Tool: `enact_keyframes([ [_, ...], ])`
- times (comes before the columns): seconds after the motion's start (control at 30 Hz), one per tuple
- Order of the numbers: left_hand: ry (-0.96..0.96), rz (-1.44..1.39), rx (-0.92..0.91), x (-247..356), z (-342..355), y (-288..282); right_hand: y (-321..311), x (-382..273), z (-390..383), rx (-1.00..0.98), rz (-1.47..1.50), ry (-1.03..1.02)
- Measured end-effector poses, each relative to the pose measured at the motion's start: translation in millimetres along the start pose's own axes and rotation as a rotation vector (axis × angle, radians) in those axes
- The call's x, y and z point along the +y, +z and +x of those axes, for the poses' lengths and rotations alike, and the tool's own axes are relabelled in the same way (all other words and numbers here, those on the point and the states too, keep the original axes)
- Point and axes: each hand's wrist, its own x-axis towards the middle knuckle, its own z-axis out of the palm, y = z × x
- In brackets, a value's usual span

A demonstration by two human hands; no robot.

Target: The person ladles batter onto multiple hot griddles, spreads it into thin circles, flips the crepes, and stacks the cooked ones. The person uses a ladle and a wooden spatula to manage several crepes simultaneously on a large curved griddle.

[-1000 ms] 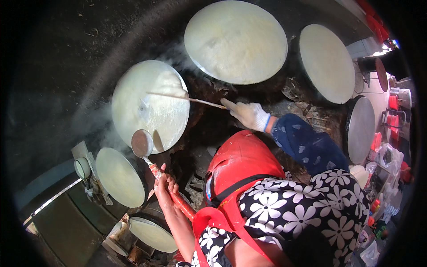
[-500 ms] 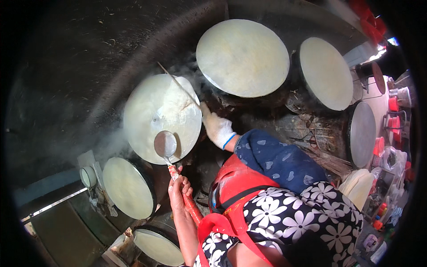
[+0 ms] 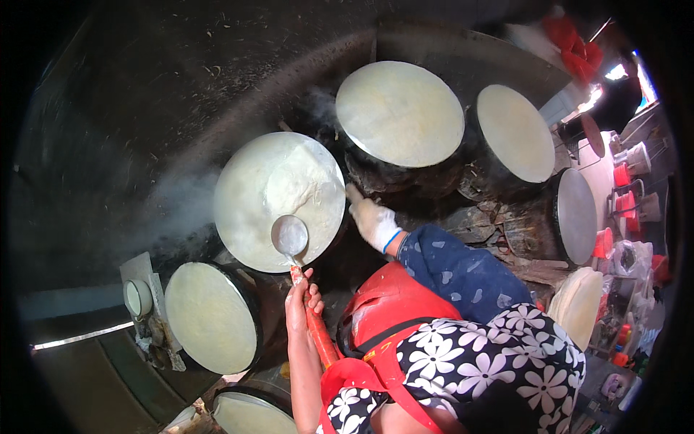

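My left hand (image 3: 302, 298) is closed round the red handle of a ladle (image 3: 290, 236). The ladle's round metal bowl is over the near part of a steaming round griddle (image 3: 238, 210). A thick white heap of batter (image 3: 293, 181) lies on that griddle, right of its middle. My right hand (image 3: 372, 219), in a white glove with a blue cuff, is at the griddle's right edge, fingers closed. The tip of a thin stick (image 3: 284, 126) shows at the far rim; the rest of it, toward my right hand, is hard to make out.
Other round griddles covered with pale batter stand around: far middle (image 3: 400, 114), far right (image 3: 515, 134), near left (image 3: 211, 318). A bare grey griddle (image 3: 577, 217) is at right, beside stacked flat pancakes (image 3: 576, 307). A white enamel cup (image 3: 137, 297) stands at left.
The whole view has shifted slightly. The stick, plain across the batter before, barely shows now. The batter heap looks thicker and nearer the ladle. My left hand keeps its hold on the ladle.
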Motion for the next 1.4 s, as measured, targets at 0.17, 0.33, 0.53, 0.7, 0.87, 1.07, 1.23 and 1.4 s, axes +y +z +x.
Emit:
enact_keyframes([
  [0.17, 0.01, -0.026, 0.002, 11, 12, -12, -14, -83, -38, -0.294, -0.084, -0.035],
  [0.33, 0.051, -0.045, -0.009, 13, 15, -16, -35, -70, -54, -0.146, -0.062, 0.046],
  [0.53, 0.173, -0.032, 0.058, 24, 29, -7, 27, -68, -107, -0.145, 0.043, 0.085],
  [0.7, 0.378, 0.03, 0.169, 73, 54, -4, -10, -88, -56, -0.105, -0.073, -0.024],
  [0.87, 0.264, 0.006, 0.183, 99, 62, -2, -13, -88, -49, -0.281, 0.012, -0.179],
  [1.07, 0.095, -0.098, 0.101, 58, 23, -28, -42, -77, -74, -0.402, 0.022, -0.243],
  [1.23, 0.082, -0.147, 0.103, 33, 5, -24, 4, -54, -118, -0.249, 0.267, -0.055],
  [1.4, 0.086, -0.278, -0.096, 43, -4, -31, 22, -109, -129, -0.32, 0.537, -0.021],
])
